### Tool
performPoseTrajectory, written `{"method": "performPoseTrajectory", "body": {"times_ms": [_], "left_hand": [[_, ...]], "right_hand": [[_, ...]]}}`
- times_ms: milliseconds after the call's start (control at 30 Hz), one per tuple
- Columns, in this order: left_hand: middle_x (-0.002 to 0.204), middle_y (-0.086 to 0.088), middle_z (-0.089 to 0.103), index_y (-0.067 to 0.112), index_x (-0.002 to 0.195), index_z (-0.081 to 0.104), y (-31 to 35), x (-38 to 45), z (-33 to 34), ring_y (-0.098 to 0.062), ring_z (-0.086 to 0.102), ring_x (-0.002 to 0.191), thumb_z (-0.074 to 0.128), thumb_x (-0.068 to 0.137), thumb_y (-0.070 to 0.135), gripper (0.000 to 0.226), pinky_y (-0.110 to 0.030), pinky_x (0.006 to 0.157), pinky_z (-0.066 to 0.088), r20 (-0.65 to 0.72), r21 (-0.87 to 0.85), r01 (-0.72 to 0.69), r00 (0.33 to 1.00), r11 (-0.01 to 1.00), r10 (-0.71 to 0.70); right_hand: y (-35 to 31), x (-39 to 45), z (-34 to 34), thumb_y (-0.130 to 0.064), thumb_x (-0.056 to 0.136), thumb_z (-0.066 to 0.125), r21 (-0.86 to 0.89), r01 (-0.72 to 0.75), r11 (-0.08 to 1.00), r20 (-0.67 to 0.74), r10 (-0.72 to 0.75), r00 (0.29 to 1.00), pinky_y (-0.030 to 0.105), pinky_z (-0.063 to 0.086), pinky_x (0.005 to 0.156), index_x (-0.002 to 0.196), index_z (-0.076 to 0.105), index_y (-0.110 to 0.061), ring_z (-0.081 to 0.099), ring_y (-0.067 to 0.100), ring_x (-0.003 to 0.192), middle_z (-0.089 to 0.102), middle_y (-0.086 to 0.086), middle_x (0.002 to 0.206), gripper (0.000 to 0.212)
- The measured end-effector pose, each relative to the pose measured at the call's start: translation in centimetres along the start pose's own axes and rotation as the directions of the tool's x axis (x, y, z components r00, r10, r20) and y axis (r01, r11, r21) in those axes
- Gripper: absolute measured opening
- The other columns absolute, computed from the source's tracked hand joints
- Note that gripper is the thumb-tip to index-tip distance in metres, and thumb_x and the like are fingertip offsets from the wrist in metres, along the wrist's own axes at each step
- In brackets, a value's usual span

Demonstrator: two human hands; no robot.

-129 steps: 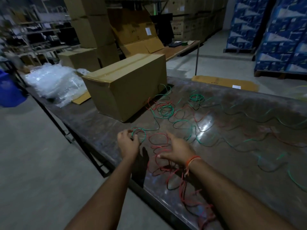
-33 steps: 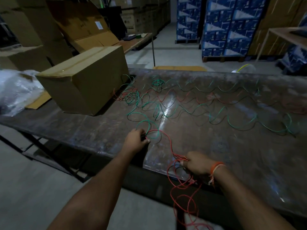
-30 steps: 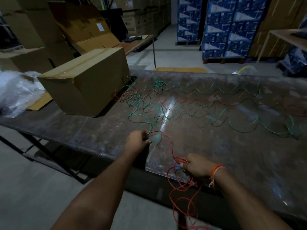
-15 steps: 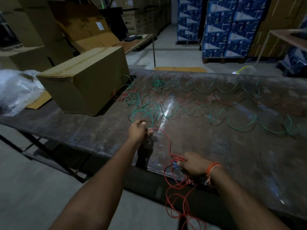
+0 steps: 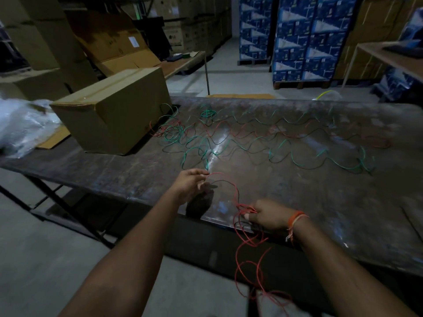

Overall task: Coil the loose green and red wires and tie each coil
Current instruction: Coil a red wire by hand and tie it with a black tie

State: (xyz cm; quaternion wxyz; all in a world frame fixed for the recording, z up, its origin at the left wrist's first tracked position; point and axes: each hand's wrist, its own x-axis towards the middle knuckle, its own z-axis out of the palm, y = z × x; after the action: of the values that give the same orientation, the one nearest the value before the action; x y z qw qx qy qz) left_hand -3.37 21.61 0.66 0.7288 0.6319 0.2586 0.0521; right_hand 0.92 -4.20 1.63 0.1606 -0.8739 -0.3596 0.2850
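A red wire arcs over the dark table between my two hands. My left hand pinches its far end above the table. My right hand grips a bunch of red loops at the near edge. More red wire hangs below the edge toward the floor. Loose green wires and other red strands lie spread in waves across the middle and back of the table.
A closed cardboard box stands on the table at the left, touching some wires. Clear plastic wrap lies at the far left. Stacks of blue cartons and brown boxes stand behind.
My left hand has lifted off the green wire end and moved forward, now pinching only the red wire. My right hand stays at the near edge with the red loops.
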Motion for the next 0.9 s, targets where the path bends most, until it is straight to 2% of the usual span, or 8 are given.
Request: {"method": "performPoseTrajectory", "body": {"times_ms": [100,200,267,367,500,700,833,900], "left_hand": [[0.084,-0.012,0.068,-0.005,0.112,0.062,-0.9,-1.7,1.8,-0.017,0.07,0.065,0.049,0.097,-0.01,0.02,-0.023,0.056,0.058,0.046,0.167,-0.066,0.997,0.984,0.06],[0.095,-0.021,0.063,-0.003,0.111,0.065,-2.2,-3.0,3.2,-0.028,0.065,0.081,0.053,0.096,-0.005,0.019,-0.03,0.061,0.061,0.0,0.256,-0.089,0.996,0.963,0.092],[0.093,-0.026,0.067,0.006,0.101,0.07,-2.8,-4.1,4.1,-0.033,0.068,0.081,0.06,0.088,0.006,0.017,-0.043,0.068,0.063,-0.05,0.312,-0.114,0.989,0.943,0.136],[0.084,-0.011,0.065,0.004,0.107,0.07,-2.5,-7.3,5.6,-0.014,0.062,0.07,0.058,0.096,0.004,0.016,-0.025,0.061,0.055,-0.003,0.357,-0.281,0.953,0.891,0.302],[0.118,-0.003,0.071,0.009,0.119,0.067,-1.3,-11.3,7.6,-0.018,0.065,0.113,0.053,0.103,0.018,0.022,-0.035,0.092,0.052,0.286,0.347,-0.434,0.893,0.831,0.347],[0.127,-0.004,0.068,0.007,0.12,0.066,-0.3,-13.6,10.0,-0.015,0.061,0.123,0.046,0.106,0.03,0.033,-0.043,0.107,0.046,0.404,0.282,-0.43,0.864,0.857,0.3],[0.123,-0.009,0.07,0.003,0.119,0.064,-0.3,-13.9,10.5,-0.026,0.064,0.118,0.045,0.107,0.033,0.038,-0.043,0.105,0.048,0.441,0.175,-0.338,0.866,0.925,0.234],[0.103,-0.01,0.072,0.006,0.108,0.063,-0.1,-14.2,10.7,-0.028,0.068,0.096,0.049,0.105,0.031,0.03,-0.039,0.091,0.052,0.496,0.079,-0.309,0.837,0.948,0.232]], "right_hand": [[0.8,-2.0,0.3,-0.043,0.1,0.058,0.057,0.085,0.995,-0.013,-0.085,0.996,0.034,0.044,0.069,0.088,0.063,-0.01,0.059,0.024,0.075,0.063,0.01,0.084,0.036],[1.0,-4.6,0.0,-0.048,0.091,0.07,0.107,0.156,0.982,-0.094,-0.146,0.985,0.026,0.046,0.085,0.129,0.06,-0.018,0.062,0.015,0.105,0.066,-0.001,0.121,0.05],[1.4,-5.9,-0.2,-0.048,0.09,0.071,0.126,0.185,0.975,-0.198,-0.158,0.967,0.023,0.042,0.088,0.144,0.048,-0.021,0.057,0.007,0.109,0.06,-0.008,0.123,0.065],[2.1,-7.4,-0.9,-0.035,0.098,0.064,0.109,0.326,0.939,-0.319,-0.277,0.907,0.025,0.042,0.071,0.119,0.065,-0.017,0.056,-0.002,0.073,0.062,-0.014,0.085,0.028],[2.2,-9.5,-1.9,-0.019,0.104,0.055,0.188,0.469,0.863,-0.462,-0.344,0.818,0.013,0.037,0.062,0.098,0.072,-0.006,0.054,-0.003,0.064,0.058,-0.02,0.066,0.022],[2.6,-9.6,-2.5,-0.052,0.097,0.053,0.33,0.526,0.784,-0.651,-0.215,0.728,0.038,0.037,0.056,0.089,0.065,-0.026,0.042,0.013,0.057,0.044,-0.006,0.063,0.029],[2.3,-9.8,-2.4,-0.046,0.098,0.054,0.34,0.522,0.782,-0.71,-0.151,0.688,0.036,0.038,0.056,0.087,0.063,-0.028,0.043,0.011,0.057,0.045,-0.009,0.062,0.024],[2.0,-9.7,-2.4,-0.039,0.101,0.055,0.364,0.522,0.771,-0.732,-0.11,0.673,0.032,0.035,0.054,0.085,0.062,-0.024,0.041,0.01,0.054,0.043,-0.01,0.059,0.023]]}}
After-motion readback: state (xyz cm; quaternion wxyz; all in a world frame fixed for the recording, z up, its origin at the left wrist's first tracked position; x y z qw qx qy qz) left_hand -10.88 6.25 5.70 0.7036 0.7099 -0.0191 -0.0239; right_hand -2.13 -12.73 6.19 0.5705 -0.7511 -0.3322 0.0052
